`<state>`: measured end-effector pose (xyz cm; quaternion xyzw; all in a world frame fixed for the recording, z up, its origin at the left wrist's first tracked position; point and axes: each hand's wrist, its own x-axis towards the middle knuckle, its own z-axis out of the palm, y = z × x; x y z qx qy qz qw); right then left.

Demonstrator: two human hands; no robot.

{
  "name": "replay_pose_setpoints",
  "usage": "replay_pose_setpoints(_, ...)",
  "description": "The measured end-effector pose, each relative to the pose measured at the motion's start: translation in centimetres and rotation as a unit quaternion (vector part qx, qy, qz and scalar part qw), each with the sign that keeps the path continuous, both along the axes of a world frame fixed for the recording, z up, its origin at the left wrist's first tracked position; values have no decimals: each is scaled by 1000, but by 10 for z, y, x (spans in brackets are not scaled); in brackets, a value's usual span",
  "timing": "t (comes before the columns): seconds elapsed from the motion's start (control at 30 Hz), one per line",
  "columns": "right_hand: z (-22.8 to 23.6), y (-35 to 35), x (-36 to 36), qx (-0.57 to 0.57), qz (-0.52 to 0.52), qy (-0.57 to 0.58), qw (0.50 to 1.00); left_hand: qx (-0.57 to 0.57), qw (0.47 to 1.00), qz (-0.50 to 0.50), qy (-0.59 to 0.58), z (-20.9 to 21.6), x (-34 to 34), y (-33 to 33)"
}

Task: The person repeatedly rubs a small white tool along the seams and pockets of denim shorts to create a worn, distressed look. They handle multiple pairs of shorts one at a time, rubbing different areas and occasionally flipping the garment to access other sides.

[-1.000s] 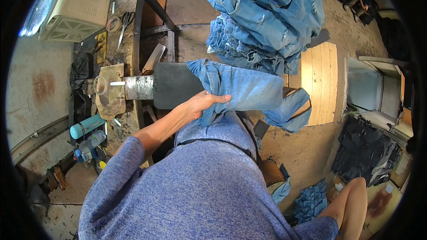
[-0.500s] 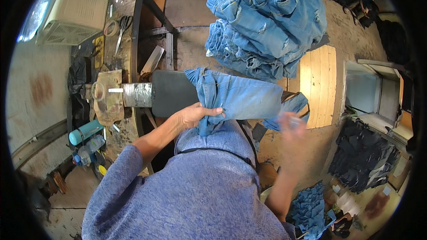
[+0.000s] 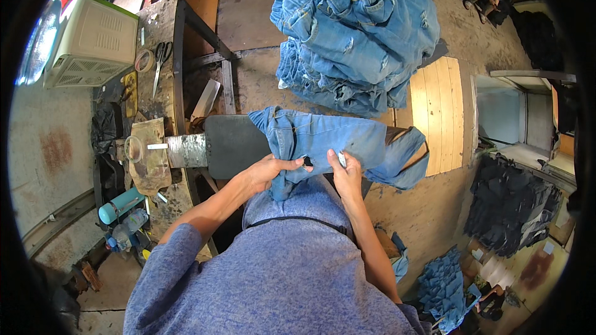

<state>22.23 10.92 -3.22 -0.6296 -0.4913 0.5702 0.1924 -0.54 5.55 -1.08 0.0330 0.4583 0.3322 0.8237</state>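
A blue jeans leg (image 3: 338, 133) lies drawn over a dark flat board (image 3: 234, 146) in front of my body. My left hand (image 3: 264, 174) grips its bunched near edge, thumb on top and fingers under the cloth. By that thumb tip, a small hole (image 3: 308, 161) in the denim shows black. My right hand (image 3: 347, 177) is just to the right, over the leg's near edge. It pinches a small whitish piece (image 3: 341, 159), whose kind I cannot make out. The jeans' other part (image 3: 403, 161) hangs off the board's right end.
Beyond the board rises a big pile of blue jeans (image 3: 360, 31). On the left, a wooden bench (image 3: 162, 31) carries scissors (image 3: 160, 65), a tape roll (image 3: 144, 61) and a turquoise bottle (image 3: 121, 205). Dark cloth (image 3: 509, 205) and denim scraps (image 3: 444, 285) lie at right.
My right hand, blurred at the leg's right end before, has come left and close to my left hand. A black hole now shows beside the left thumb. The view has shifted slightly.
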Motion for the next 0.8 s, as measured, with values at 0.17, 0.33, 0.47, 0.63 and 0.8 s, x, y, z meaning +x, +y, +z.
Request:
replay_pose_setpoints(0.17,3,-4,-4,68,14,-2,998,-2,996,-44,82,8,9,11)
replay_pose_setpoints(0.33,4,-7,-5,41,-5,15,999,28,994,-68,84,4,8,10)
replay_pose_setpoints(0.47,3,-7,-2,-13,-51,65,996,42,998,-42,22,-2,-1,2)
replay_pose_setpoints(0.63,6,-5,1,-49,-18,38,998,1,1000,-6,-18,4,-4,3)
replay_pose_setpoints(0.8,4,-10,-4,43,-6,11,999,-17,993,-61,99,15,10,17)
